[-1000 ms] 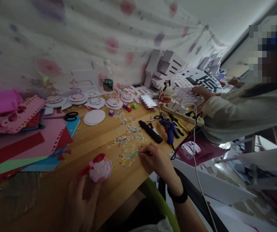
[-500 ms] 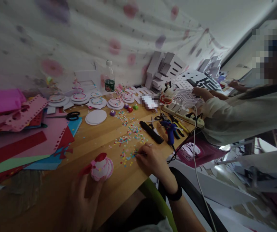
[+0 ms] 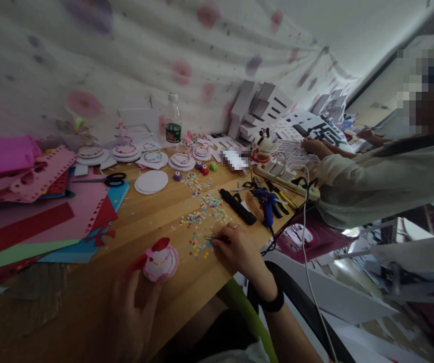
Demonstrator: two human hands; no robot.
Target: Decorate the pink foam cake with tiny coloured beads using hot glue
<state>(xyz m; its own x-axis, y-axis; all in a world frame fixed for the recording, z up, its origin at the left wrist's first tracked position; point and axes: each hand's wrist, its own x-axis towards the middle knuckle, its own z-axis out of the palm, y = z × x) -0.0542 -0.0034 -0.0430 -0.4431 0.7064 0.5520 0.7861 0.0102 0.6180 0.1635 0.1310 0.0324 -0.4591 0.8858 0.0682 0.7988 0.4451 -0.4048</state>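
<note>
My left hand (image 3: 136,302) grips a small round pink-and-white paper piece (image 3: 161,264) with a red part on top, low over the wooden table near its front. To the right, my right hand (image 3: 239,249) pinches thin dark tweezers (image 3: 213,238); their tips point left, over small colored paper dots (image 3: 201,247) scattered on the wood. More dots (image 3: 211,201) lie farther back in loose clusters. Whether the tweezers hold a dot is too small to tell.
Colored paper sheets (image 3: 46,222) and black scissors (image 3: 114,179) are at left. White discs (image 3: 151,181), decorated discs and a bottle (image 3: 173,126) stand behind. A black tube (image 3: 237,206), blue glue gun (image 3: 267,206) and power strip (image 3: 288,181) lie right, near another person's sleeve (image 3: 383,176).
The view has shifted very slightly. Both hands keep nearly the same places, with the paper piece and tweezers still held.
</note>
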